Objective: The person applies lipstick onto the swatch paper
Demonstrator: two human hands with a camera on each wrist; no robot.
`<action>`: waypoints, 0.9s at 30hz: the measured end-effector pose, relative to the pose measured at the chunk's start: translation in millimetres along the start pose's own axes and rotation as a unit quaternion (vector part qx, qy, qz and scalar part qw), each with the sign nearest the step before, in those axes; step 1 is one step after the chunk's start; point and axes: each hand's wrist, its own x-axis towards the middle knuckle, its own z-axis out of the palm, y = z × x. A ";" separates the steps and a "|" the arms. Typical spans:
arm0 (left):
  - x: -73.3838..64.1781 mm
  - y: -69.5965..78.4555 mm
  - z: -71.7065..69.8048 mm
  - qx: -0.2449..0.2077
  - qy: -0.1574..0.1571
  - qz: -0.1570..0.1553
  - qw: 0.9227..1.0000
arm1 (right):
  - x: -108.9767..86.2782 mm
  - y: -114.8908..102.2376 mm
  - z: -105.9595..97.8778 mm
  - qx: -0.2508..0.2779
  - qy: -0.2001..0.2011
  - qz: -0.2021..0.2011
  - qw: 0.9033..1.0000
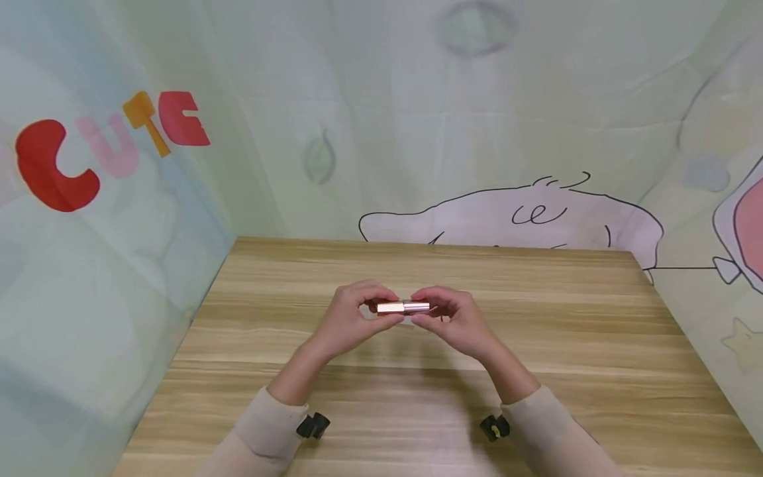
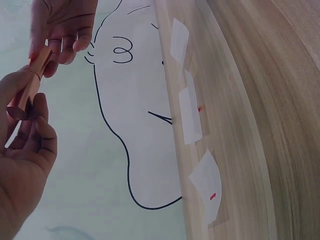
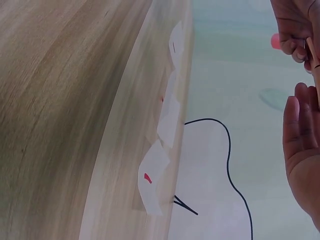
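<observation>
A slim, shiny rose-gold lipstick tube [image 1: 390, 308] lies level between both hands above the table, a seam showing near its middle. My left hand [image 1: 348, 318] grips the left half, thumb in front and fingers behind. At the other half, my right hand [image 1: 459, 321] pinches the end between thumb and forefinger. In the left wrist view the tube [image 2: 31, 90] looks copper-coloured, its round end beside the left fingers. Only part of the tube [image 3: 316, 75] shows at the edge of the right wrist view, with the right hand's [image 3: 305, 145] other fingers extended.
The wood-grain table [image 1: 417, 404] lies beneath the hands. White paper pieces [image 2: 190, 115] are stuck along its far edge. Behind it hangs a printed cloth backdrop [image 1: 268, 132] with cartoon drawings and colourful letters. Small black devices [image 1: 312, 425] sit at both sleeve cuffs.
</observation>
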 end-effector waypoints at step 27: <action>14.1 12.6 19.3 -0.034 0.013 0.006 0.999 | -7.3 6.7 -7.3 -0.036 -0.017 0.002 0.999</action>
